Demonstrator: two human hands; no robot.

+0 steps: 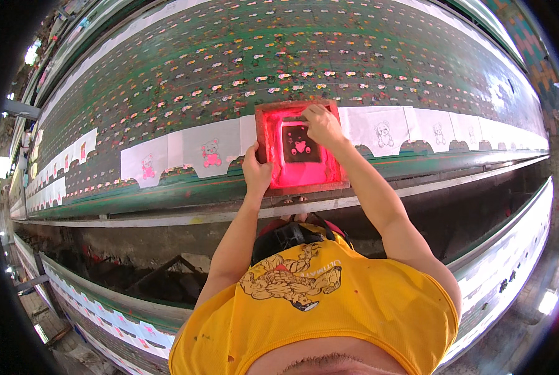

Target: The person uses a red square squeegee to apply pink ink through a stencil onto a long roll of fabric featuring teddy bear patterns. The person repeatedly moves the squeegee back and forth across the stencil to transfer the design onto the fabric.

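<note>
A wooden frame (310, 189) with a reddish rim is set flat on a long green counter (185, 195), just in front of the person and across a row of white sheets. Its inside is coated with bright pink paint (301, 174), and in the middle a dark panel (314, 149) is marked with small pink shapes (a heart-like blot and two round spots among them). The frame's left side is gripped by the left hand (256, 170), with the fingers closed narrowly on the rim and the thumb laid toward the painted inside. The right hand (322, 127) is placed over the far right part of the frame, its fingers bunched together and pointed down near the far end of the dark panel; whether anything is pinched in them cannot be told, as the fingertips are covered by the hand itself.

To the left of the frame, a bear filled with pink is shown on a white sheet (192, 147), and a smaller pink one is seen farther left. To the right, a bear drawn in grey outline only is shown on another sheet (364, 128). The counter beyond is dotted with rows of small, many-coloured paint marks. A yellow sleeveless shirt (367, 306) is worn by the person.
</note>
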